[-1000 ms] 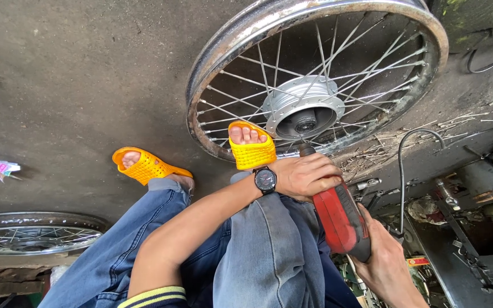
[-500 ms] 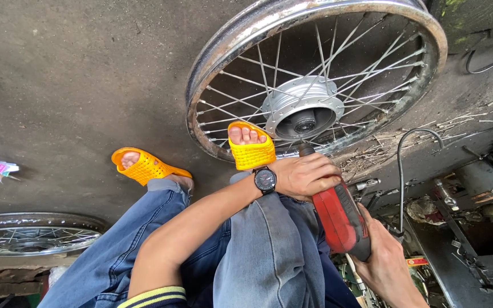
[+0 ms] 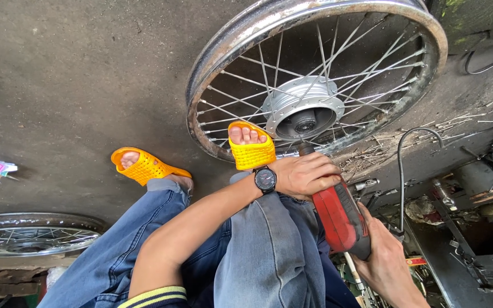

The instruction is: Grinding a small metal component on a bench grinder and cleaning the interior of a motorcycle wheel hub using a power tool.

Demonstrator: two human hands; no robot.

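Both hands grip the red power tool (image 3: 338, 219), left hand (image 3: 306, 175) wrapped round its front nearest the wheel (image 3: 315, 74), right hand (image 3: 384, 262) closed on its rear, its length pointing straight at the wheel's hub (image 3: 303, 111).

Red power tool (image 3: 338, 219) nose: hidden under the left hand (image 3: 306, 174); what is fitted at its tip cannot be told.
Tool rear end: covered by the right hand (image 3: 384, 262), whose wrist is cut off by the bottom edge.
Spoked wheel (image 3: 315, 74) beyond the tool: top of rim cut off by the upper edge.
Second wheel (image 3: 29, 234), far left of the tool: only its upper arc shows.
Metal parts (image 3: 475, 188) right of the tool: too cluttered to identify.
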